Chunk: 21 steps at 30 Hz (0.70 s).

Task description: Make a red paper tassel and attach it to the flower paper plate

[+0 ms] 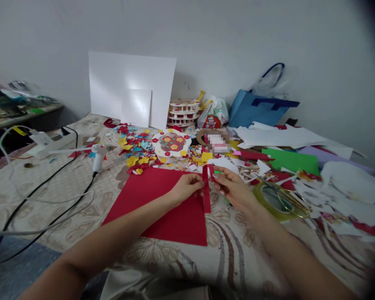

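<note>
A narrow red paper strip (207, 198) is bent over at its top, between my two hands. My left hand (186, 187) pinches the strip from the left, above a large red paper sheet (171, 221). On the other side, my right hand (233, 185) grips the folded-over end between thumb and fingers. The strip's lower part hangs along the sheet's right edge; I cannot tell whether it touches. A bit of green shows behind my right fingers, too small to name. Gold-handled scissors (295, 202) rest on a roll of clear yellowish tape (264, 198), right of my right hand.
A white glue gun (98, 158) with a black cord stands left. Behind the sheet are a decorated white round piece (171, 143) and several paper flowers (133, 160). A tiered white model (183, 112), a blue bag (250, 108) and paper scraps (334, 216) lie around.
</note>
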Tool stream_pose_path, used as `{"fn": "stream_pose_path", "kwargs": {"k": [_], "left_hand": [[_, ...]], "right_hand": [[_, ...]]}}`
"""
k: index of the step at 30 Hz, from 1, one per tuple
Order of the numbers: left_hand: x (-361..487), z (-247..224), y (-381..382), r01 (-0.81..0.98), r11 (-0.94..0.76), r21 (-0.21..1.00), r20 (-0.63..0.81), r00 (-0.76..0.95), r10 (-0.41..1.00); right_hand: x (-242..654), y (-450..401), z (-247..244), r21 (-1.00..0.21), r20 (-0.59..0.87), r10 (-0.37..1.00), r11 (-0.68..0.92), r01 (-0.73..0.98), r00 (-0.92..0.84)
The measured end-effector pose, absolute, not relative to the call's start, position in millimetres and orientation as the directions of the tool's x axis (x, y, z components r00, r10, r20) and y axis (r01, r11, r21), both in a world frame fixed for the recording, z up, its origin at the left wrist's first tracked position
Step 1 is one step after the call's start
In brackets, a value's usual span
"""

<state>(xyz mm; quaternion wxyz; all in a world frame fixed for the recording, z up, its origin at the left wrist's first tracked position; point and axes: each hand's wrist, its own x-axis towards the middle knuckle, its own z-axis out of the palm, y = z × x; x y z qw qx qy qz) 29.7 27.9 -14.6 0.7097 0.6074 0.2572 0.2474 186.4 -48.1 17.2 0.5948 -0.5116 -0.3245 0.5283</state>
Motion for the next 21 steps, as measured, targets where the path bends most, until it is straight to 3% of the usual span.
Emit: {"fn": "stream_pose_path", "kwargs": {"k": [8,13,16,21], "left_hand": [[29.3,-13.8,26.2,-0.045,0.085,0.995,-0.023,0.746,0.666],[27.2,-7.6,30.2,-0.17,-0.065,0.983,0.162,0.655,0.738],[23.9,0.2,33.0,-0.228,-0.117,0.967,0.243,0.672,0.699],[21.9,7.4,33.9,-0.153,-0.04,0.987,0.143,0.748,0.648]], "right_hand": [[183.6,-47.5,11.5,-0.973,-0.137,0.965,-0.089,-0.211,0.225],[185.3,-49.6,12.7,-0.977,-0.131,0.975,-0.097,-0.188,0.179],[188.1,-49.7,13.0,-0.983,-0.118,0.975,-0.087,-0.163,0.187],[190.8,-48.4,14.0,-0.993,-0.05,0.979,-0.027,-0.115,0.197]]}}
